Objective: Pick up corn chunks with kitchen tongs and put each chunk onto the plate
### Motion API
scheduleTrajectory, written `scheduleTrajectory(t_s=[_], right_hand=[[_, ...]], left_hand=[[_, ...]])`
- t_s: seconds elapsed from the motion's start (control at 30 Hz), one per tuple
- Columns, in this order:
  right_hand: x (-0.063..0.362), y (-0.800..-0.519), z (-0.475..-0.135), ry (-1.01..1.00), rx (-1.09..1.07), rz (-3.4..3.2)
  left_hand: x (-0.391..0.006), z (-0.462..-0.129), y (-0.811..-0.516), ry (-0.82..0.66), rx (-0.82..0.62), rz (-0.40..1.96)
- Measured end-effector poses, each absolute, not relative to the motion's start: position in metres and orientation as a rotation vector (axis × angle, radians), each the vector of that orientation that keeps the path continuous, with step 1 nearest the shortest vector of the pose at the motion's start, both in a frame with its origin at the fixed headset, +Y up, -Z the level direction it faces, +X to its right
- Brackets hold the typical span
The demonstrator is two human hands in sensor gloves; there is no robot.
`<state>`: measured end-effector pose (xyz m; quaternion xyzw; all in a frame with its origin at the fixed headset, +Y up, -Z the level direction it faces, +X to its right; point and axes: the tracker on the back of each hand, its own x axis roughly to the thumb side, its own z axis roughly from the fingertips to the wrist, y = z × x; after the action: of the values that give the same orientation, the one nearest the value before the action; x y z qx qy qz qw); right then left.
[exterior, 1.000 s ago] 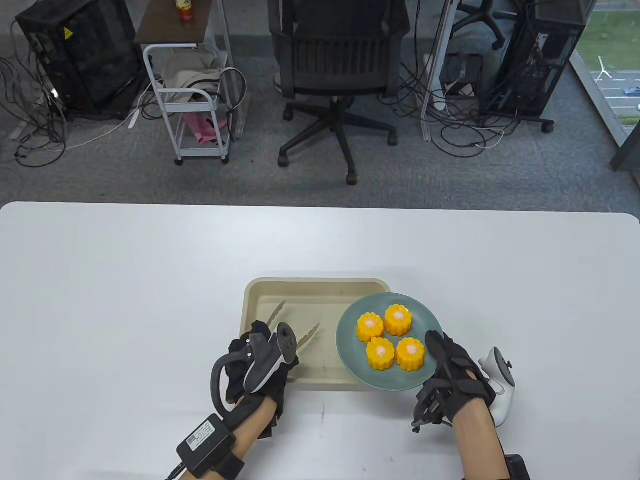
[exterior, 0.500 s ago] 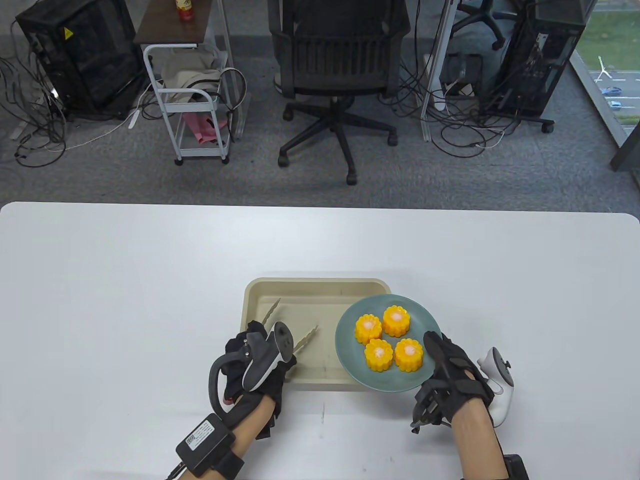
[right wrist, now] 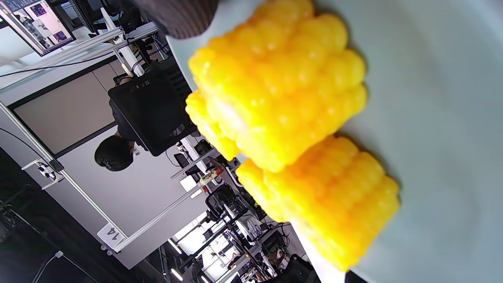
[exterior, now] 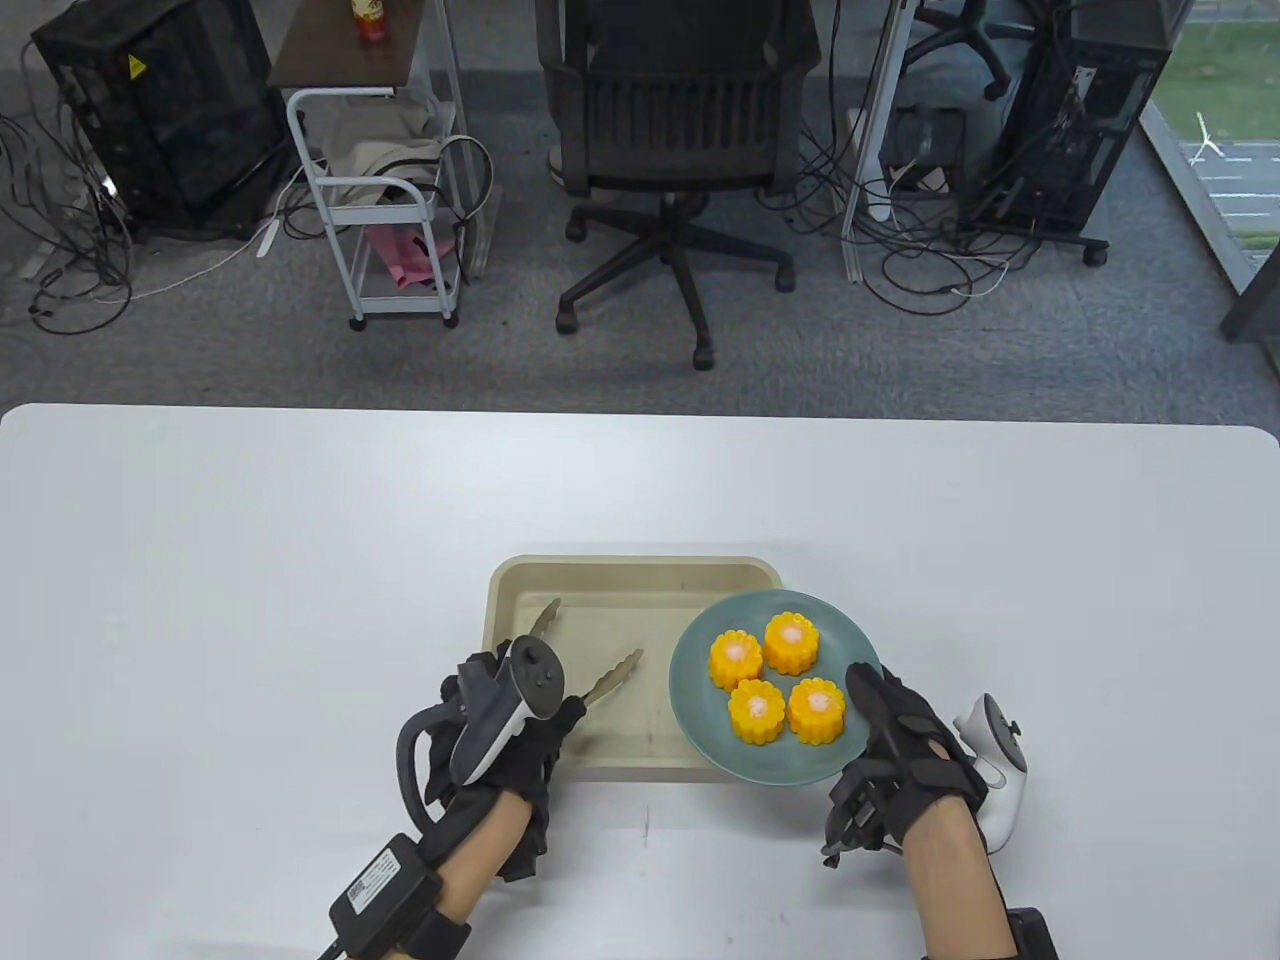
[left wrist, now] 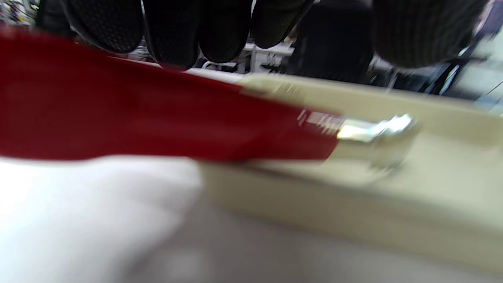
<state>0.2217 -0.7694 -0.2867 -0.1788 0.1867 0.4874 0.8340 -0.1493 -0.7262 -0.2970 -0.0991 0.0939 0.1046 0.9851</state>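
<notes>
Several yellow corn chunks (exterior: 765, 675) stand on end on the teal plate (exterior: 700, 735), which overlaps the right side of the beige tray (exterior: 520, 585). Two chunks (right wrist: 275, 86) fill the right wrist view on the plate (right wrist: 432, 118). My left hand (exterior: 500, 705) grips the tongs (exterior: 612, 678) by the red handle (left wrist: 157, 118) at the tray's near left corner. The metal arms are spread, with the tips low over the tray floor and nothing between them. My right hand (exterior: 885, 715) holds the plate's near right rim, thumb on top.
The tray's rim (left wrist: 353, 220) lies right under the tongs in the left wrist view. White tabletop (exterior: 250, 600) spreads on all sides. An office chair (exterior: 670, 150) and a white cart (exterior: 390, 200) stand on the floor beyond the table's far edge.
My left hand has drawn back toward the near left and turned, pulling the tongs with it; their tips swung right. The plate slid slightly left. The right hand kept its hold.
</notes>
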Motion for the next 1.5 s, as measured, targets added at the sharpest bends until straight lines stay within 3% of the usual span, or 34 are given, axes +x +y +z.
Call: scheduleTrajectory(t_s=[0.2,0.3,0.4,0.53,0.97,1.5], right_hand=[[0.222,-0.77,-0.286,0.396,-0.381,1.03],[0.223,-0.77,-0.286,0.394,-0.384,1.031],[0.223,-0.77,-0.286,0.393,-0.389,1.029],[0.224,-0.77,-0.285,0.395,-0.391,1.03],[0.247,-0.772,-0.286,0.333,-0.432,0.987],[0.313,-0.803,-0.281,0.196,-0.652,0.919]], left_hand=[[-0.163,-0.274,-0.692,-0.084,-0.004,0.571],[-0.167,-0.265,-0.693,-0.243,-0.011,0.656],[-0.172,-0.263,-0.709,-0.309,-0.051,0.653],[-0.175,-0.266,-0.724,-0.311,-0.167,0.654],[-0.172,-0.264,-0.721,-0.305,-0.147,0.632],[-0.167,-0.264,-0.726,-0.308,-0.182,0.601]])
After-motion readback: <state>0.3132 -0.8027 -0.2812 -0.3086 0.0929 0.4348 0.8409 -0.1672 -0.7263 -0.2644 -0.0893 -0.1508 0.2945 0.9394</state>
